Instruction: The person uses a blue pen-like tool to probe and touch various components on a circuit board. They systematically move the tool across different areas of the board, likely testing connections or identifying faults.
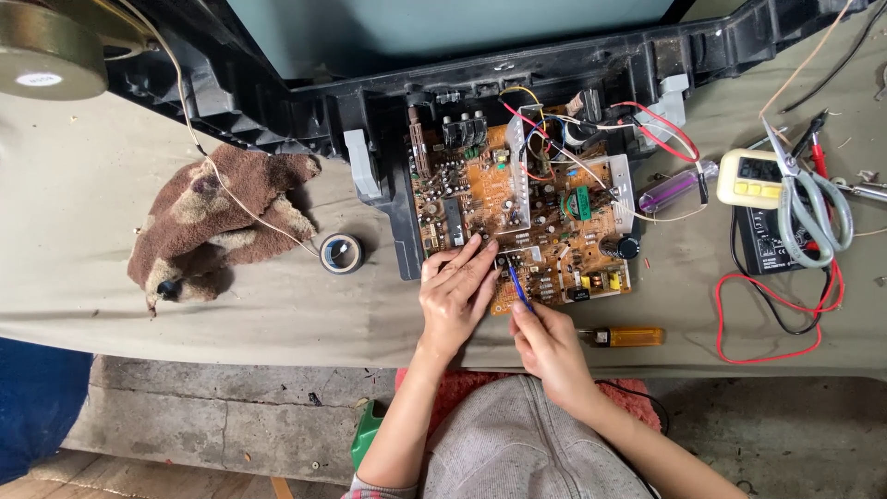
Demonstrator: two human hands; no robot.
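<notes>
Bracing circuit board (527,222) flat-palmed, left hand (455,294) empty; right hand (547,346) pinching blue probe (518,285) — keep tip steady, pressure light, clear of neighbouring parts.

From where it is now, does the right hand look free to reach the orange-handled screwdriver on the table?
Probably yes. The right hand holds a thin blue tool at the circuit board, and the orange-handled screwdriver lies just beside it on bare cloth with nothing between. The blue tool would have to be put down or shifted first.
</notes>
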